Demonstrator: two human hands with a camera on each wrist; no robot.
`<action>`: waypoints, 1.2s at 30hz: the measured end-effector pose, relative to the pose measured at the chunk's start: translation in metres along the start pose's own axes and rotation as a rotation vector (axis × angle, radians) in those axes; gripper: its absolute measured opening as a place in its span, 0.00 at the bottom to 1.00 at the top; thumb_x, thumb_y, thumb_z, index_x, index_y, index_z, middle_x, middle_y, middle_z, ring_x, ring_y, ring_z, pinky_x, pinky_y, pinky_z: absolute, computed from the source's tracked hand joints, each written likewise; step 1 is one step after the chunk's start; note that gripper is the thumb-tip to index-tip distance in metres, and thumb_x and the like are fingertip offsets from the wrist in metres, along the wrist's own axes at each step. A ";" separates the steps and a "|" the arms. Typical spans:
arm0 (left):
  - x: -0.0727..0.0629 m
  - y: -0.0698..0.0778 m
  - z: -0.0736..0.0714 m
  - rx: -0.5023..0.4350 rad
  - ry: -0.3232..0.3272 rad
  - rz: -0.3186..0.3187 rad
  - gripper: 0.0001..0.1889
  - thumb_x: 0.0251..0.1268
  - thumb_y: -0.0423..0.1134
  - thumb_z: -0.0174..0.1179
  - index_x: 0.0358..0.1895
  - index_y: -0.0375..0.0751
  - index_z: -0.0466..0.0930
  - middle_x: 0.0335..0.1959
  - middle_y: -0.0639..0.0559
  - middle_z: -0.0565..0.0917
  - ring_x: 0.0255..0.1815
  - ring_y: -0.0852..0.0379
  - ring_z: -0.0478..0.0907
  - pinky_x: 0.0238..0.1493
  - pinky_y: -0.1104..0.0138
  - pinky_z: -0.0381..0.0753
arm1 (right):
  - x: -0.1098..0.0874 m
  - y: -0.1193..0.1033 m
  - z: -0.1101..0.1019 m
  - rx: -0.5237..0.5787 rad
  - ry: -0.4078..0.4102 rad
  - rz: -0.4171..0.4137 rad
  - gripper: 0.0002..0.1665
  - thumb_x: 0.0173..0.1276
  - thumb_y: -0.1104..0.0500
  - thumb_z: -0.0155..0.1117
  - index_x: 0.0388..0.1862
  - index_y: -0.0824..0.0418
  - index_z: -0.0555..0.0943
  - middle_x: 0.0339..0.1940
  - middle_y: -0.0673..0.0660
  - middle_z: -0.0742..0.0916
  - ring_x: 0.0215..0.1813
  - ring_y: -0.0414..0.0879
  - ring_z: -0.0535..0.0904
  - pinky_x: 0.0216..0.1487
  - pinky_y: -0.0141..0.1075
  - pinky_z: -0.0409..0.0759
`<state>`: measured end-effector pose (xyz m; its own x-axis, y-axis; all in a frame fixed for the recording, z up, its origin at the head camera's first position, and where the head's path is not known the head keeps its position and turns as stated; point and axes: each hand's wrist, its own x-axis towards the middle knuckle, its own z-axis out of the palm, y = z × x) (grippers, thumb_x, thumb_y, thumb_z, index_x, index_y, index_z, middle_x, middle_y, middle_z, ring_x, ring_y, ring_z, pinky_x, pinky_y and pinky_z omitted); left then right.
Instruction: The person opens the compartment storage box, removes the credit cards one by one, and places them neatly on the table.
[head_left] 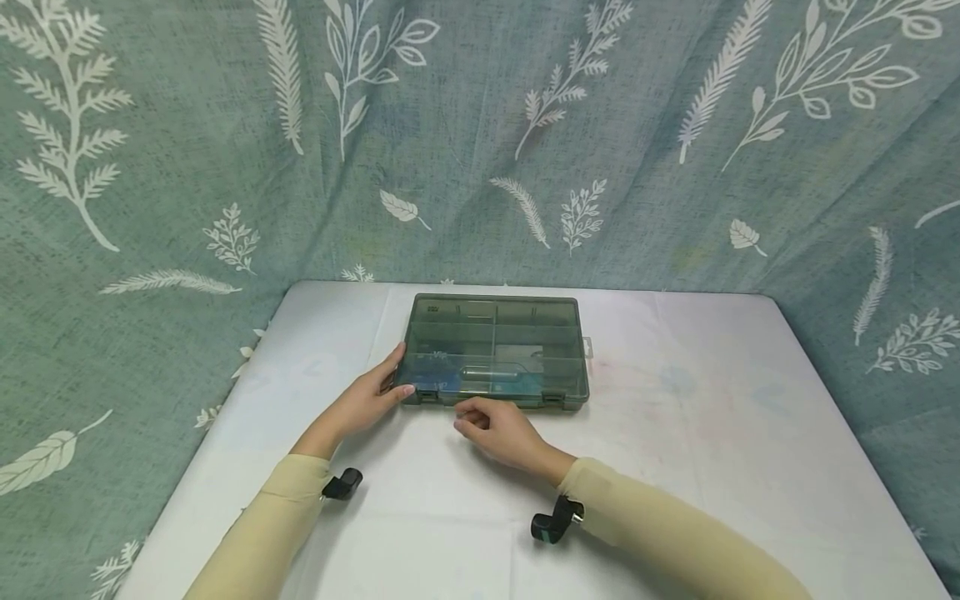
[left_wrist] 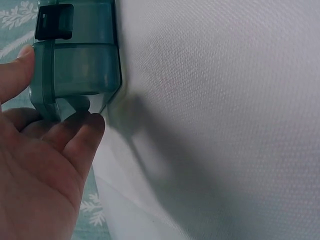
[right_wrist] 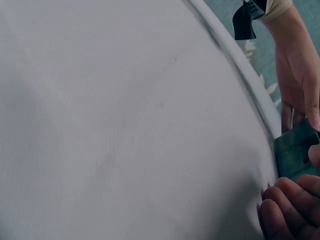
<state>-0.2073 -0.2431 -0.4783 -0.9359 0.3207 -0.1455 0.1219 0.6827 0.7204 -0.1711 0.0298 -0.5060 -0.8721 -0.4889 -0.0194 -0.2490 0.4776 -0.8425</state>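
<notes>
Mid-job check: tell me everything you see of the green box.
The box is dark green, see-through and plastic-looking, rectangular, with dividers, front latches and a pale tab on its right end. Its lid is shut. Through it show something blue and something whitish, too unclear to name. It lies lid up on the white table. The left hand holds its left end; the right hand is at the front edge, contact unclear.

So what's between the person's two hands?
In the head view, between left hand and right hand lie part of the green case, with one latch, and bare white cloth in front.
</notes>
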 end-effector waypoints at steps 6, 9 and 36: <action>0.001 0.001 0.000 -0.004 0.003 0.004 0.44 0.77 0.48 0.58 0.84 0.46 0.38 0.83 0.39 0.43 0.78 0.37 0.56 0.75 0.47 0.64 | 0.008 -0.004 0.010 0.043 -0.019 -0.003 0.24 0.78 0.47 0.61 0.65 0.57 0.81 0.50 0.49 0.89 0.45 0.37 0.84 0.44 0.32 0.84; 0.001 0.002 0.000 -0.005 0.002 0.011 0.44 0.77 0.48 0.58 0.84 0.45 0.38 0.83 0.40 0.43 0.78 0.37 0.56 0.75 0.47 0.65 | 0.011 -0.005 0.015 0.083 -0.019 0.023 0.25 0.78 0.47 0.61 0.66 0.58 0.81 0.49 0.49 0.89 0.40 0.38 0.85 0.38 0.31 0.85; 0.000 0.001 0.001 -0.012 0.024 0.017 0.43 0.77 0.47 0.58 0.84 0.44 0.40 0.83 0.39 0.46 0.76 0.36 0.62 0.73 0.45 0.68 | 0.036 -0.029 0.047 0.795 0.032 0.354 0.38 0.79 0.38 0.54 0.65 0.72 0.77 0.52 0.64 0.88 0.47 0.55 0.89 0.46 0.40 0.89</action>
<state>-0.2068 -0.2417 -0.4785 -0.9414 0.3164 -0.1168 0.1343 0.6694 0.7307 -0.1755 -0.0356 -0.5078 -0.8572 -0.3817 -0.3458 0.3963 -0.0599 -0.9162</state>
